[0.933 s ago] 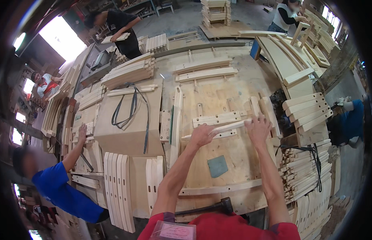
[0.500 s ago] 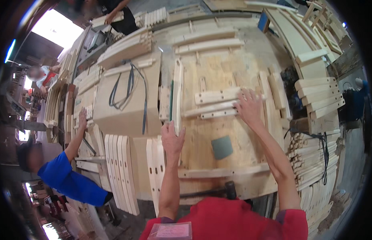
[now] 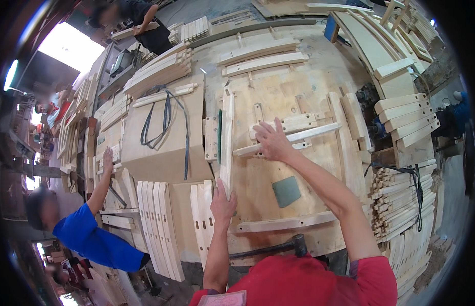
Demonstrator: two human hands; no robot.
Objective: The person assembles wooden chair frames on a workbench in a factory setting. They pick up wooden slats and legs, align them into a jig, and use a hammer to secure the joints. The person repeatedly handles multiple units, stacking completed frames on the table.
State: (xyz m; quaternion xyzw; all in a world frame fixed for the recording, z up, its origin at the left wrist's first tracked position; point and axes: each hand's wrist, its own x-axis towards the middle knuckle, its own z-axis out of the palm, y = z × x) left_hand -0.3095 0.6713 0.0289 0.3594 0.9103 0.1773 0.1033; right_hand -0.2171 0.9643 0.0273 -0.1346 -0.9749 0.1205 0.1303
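Observation:
My left hand (image 3: 224, 205) is closed around the near end of a long pale wooden rail (image 3: 227, 137), which points away from me along a green strip (image 3: 219, 133). My right hand (image 3: 273, 143) grips a second, narrower wooden rail (image 3: 314, 133) near its left end, with its fingers over the top. This rail slants up to the right across the workbench (image 3: 258, 204). Just beyond it lies a flat wooden block with holes (image 3: 298, 121), partly covered by my fingers. The narrow rail's left tip sits close to the long rail.
A green square pad (image 3: 286, 192), a curved rail (image 3: 286, 223) and a hammer (image 3: 300, 246) lie nearer me. Slotted slats (image 3: 158, 224) stand at left, stacked parts (image 3: 400, 199) at right. A black strap (image 3: 167, 109) rests on cardboard. A co-worker in blue (image 3: 97, 234) reaches in from the left.
My right hand has moved left along the narrow rail, from its right part to near its left end. My left hand still holds the long rail. The whole view has shifted slightly.

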